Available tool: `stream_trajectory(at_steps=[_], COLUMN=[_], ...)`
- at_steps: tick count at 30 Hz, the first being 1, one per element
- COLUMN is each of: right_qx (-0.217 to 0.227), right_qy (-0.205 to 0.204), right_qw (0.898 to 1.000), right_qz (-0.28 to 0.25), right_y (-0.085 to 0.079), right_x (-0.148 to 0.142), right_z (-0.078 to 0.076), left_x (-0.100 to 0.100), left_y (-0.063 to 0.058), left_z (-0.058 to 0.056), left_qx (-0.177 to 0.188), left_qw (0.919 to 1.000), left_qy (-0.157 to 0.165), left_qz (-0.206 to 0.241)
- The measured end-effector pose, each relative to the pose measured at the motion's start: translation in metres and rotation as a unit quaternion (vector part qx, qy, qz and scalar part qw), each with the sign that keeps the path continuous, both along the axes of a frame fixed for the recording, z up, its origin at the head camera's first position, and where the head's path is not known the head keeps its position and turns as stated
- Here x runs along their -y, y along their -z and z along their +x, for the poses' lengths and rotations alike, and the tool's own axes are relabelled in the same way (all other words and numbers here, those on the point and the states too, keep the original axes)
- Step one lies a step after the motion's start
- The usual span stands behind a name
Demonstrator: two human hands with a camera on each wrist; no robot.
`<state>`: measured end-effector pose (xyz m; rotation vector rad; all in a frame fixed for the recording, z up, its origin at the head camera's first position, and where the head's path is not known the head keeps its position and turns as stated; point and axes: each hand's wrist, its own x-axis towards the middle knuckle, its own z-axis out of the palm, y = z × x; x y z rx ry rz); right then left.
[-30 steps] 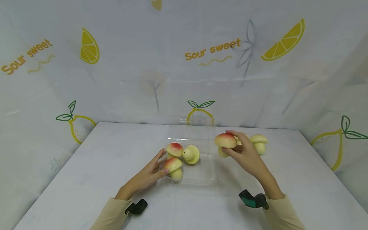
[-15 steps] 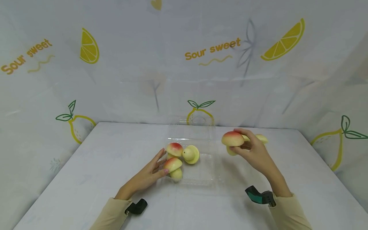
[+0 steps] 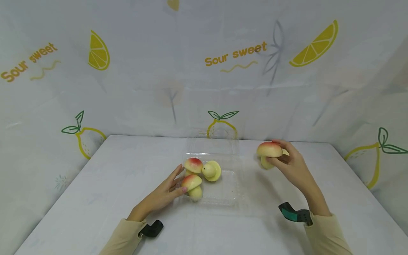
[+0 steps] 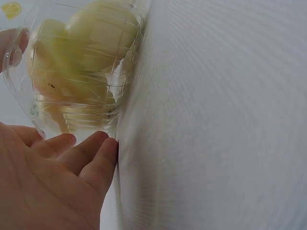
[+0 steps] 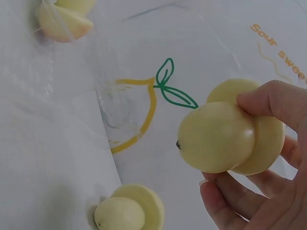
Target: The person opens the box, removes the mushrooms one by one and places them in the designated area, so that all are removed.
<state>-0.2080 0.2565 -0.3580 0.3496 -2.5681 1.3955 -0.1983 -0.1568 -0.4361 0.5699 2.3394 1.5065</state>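
Observation:
My right hand [image 3: 291,164] grips a toy mushroom [image 3: 269,150] with a red-tinged cap and pale yellow stem, held up over the right side of the table. In the right wrist view, the held mushroom [image 5: 218,136] points its stem end toward the camera, thumb on one side and fingers below. My left hand [image 3: 165,193] rests against the left side of a clear plastic box [image 3: 223,202], fingers extended along its wall and thumb at the rim. Inside the box lie three mushrooms: two red-capped ones [image 3: 193,165] at the left and a yellow one [image 3: 211,170] lying stem up.
Another pale yellow mushroom [image 5: 129,208] lies on the table, mostly hidden behind my right hand in the head view. The box's clear lid [image 3: 211,146] stands raised at the back. A lemon-printed white cloth [image 3: 143,106] hangs behind the table [image 3: 79,198].
My right hand has moved to the right and slightly back with the mushroom, covering more of the yellow one behind it. The left hand and the box stay put.

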Motion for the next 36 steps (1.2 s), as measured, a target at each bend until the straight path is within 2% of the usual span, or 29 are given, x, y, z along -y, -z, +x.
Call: stream_trajectory(at_steps=[8,27,31,36], right_qx=[0.016,-0.021,-0.022,-0.014], right_qy=[0.017,0.079,0.072,0.027], right_qw=[0.999,0.995,0.99,0.973], right_qz=[-0.03,-0.059,-0.115,-0.228], right_y=[0.003,0.02,0.023,0.026], right_x=[-0.014,-0.048,-0.053,-0.056], right_z=[-0.001,-0.008,-0.01,-0.012], left_x=[0.001,0.001,0.001,0.0], left_y=[-0.001,0.001,0.001,0.001], left_z=[0.0,-0.002,-0.002,-0.001], left_qx=[-0.004,-0.011,-0.01,-0.01], left_qw=[1.0,0.9999,0.9999,0.9999], left_qy=[0.001,0.009,0.009,0.01], left_qz=[0.001,0.0,0.002,0.001])
